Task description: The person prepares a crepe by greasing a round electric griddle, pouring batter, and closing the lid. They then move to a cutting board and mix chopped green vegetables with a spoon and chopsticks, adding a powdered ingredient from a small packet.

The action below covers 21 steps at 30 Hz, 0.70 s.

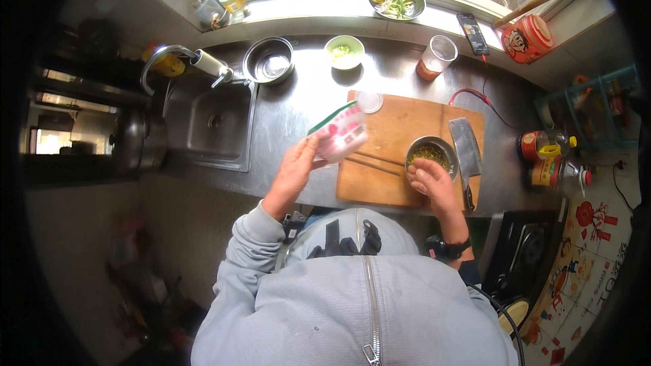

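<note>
My left hand [296,166] grips a pink and white plastic packet [343,135] with a green upper edge, held tilted over the left side of the wooden cutting board [380,192]. My right hand [434,183] is above the near side of a metal bowl [447,147] containing a chopped green and yellowish mixture. Its fingers are bent and drawn together; whatever may be between them is hidden. Two chopsticks [376,165] lie on the board, between the packet and the bowl. Right of the bowl rests a cleaver [465,152], its dark handle toward me.
A round clear lid [369,101] lies at the board's far edge. Farther back stand a metal pot [269,59], a pale green bowl [344,52] and a clear cup [437,58] with reddish contents. The sink [210,122] is left; bottles [546,144] and a stove [525,247] are right.
</note>
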### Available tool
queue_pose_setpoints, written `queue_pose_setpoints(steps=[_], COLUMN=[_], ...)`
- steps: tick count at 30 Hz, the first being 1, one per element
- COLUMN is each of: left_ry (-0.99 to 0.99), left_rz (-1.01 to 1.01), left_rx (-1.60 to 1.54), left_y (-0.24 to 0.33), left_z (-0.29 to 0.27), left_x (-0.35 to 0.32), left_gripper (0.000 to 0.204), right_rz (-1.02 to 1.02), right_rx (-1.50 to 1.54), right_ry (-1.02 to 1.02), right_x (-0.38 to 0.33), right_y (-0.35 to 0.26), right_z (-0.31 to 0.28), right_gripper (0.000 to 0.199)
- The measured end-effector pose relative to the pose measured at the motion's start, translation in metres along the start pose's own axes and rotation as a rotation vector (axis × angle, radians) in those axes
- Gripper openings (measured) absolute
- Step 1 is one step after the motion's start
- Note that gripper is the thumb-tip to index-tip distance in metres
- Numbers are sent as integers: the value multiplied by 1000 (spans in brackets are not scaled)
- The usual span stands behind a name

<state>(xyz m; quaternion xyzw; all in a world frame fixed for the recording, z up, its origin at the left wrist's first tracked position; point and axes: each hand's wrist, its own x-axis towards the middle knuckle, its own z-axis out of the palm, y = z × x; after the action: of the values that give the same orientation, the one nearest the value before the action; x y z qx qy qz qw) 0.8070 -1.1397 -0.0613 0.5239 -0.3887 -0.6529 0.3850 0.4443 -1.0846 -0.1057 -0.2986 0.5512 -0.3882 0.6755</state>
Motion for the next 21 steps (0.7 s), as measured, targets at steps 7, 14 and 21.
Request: queue_pose_setpoints(steps=[7,14,21], left_ry=[-56,-315,-680], left_rz=[24,233,223], left_rx=[191,276,544], left_y=[-13,8,39], left_z=[-73,-35,17], left_x=[67,159,146], left_gripper=[42,38,34], right_rz=[26,26,-151], right_rx=[-84,-143,-201], right_ry=[74,222,554], right_x=[22,-18,-66], right_y=[2,26,-19], right_z=[62,80,77], right_gripper=[32,31,50])
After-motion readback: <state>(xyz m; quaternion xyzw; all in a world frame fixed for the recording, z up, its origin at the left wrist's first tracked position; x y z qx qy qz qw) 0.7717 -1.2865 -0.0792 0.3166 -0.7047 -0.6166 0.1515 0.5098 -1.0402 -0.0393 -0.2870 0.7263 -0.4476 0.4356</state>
